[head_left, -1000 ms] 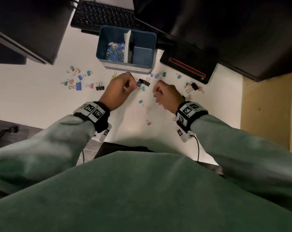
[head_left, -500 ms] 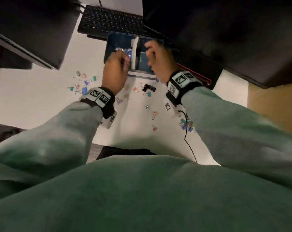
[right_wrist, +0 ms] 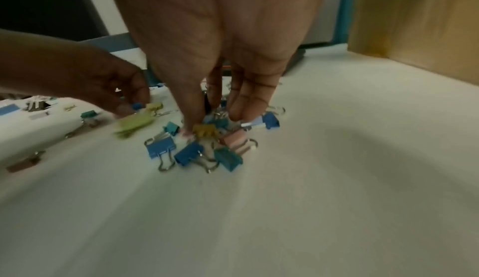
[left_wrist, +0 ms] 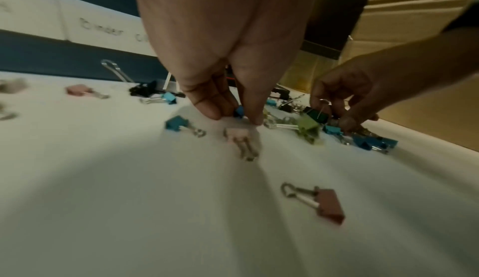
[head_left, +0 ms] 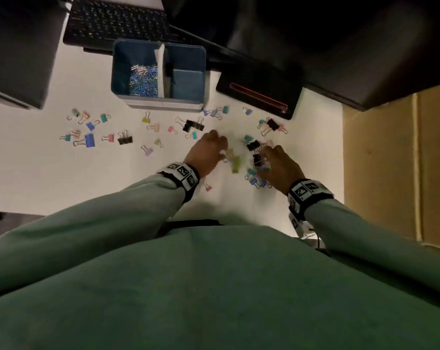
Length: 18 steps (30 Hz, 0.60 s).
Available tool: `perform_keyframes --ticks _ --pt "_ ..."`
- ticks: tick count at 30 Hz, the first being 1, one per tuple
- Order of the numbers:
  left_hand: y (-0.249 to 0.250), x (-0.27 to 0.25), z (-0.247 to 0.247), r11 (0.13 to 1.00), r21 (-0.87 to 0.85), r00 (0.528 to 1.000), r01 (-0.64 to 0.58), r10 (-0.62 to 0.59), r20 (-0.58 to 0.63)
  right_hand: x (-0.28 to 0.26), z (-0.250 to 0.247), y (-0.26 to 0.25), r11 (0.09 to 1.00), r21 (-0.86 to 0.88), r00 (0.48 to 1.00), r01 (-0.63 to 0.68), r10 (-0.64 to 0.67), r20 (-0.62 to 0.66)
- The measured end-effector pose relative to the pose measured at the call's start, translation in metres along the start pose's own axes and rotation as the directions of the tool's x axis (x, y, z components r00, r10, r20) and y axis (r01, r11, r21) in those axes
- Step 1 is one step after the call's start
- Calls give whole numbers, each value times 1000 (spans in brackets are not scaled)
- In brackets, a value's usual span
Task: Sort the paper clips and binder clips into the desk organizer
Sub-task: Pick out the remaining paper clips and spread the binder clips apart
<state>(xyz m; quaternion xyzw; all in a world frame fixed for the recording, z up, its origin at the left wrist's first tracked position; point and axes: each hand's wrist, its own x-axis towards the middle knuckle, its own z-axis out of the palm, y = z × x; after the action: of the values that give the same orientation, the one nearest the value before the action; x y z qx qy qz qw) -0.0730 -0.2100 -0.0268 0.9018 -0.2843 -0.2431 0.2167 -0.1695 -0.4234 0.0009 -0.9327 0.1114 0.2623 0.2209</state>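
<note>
Both hands withdrawn from desk organizer (head_left: 161, 103) to table. Left hand (left_wrist: 220, 88) pinching small blue binder clip (left_wrist: 239, 111); right hand (right_wrist: 217, 97) fingertips gripping clustered binder clips (right_wrist: 207, 144). Two compartments; paper clips (head_left: 143, 80) in left.

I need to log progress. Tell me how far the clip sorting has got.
Done: paper clips fill the organizer's left compartment. In hand: left hand pinches a small blue binder clip; right hand digs into a pile of binder clips. Left: the right compartment looks nearly empty, and many scattered clips remain on the desk.
</note>
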Motion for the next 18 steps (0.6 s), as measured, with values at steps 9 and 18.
perform_keyframes --ticks 9,18 --pt "-38 -20 -9 994 49 973 96 -83 -217 5 -9 10 978 207 979 23 20 -205" --pt "11 -6 10 992 121 998 26 -20 -52 25 -12 -27 911 405 986 81 -14 -165"
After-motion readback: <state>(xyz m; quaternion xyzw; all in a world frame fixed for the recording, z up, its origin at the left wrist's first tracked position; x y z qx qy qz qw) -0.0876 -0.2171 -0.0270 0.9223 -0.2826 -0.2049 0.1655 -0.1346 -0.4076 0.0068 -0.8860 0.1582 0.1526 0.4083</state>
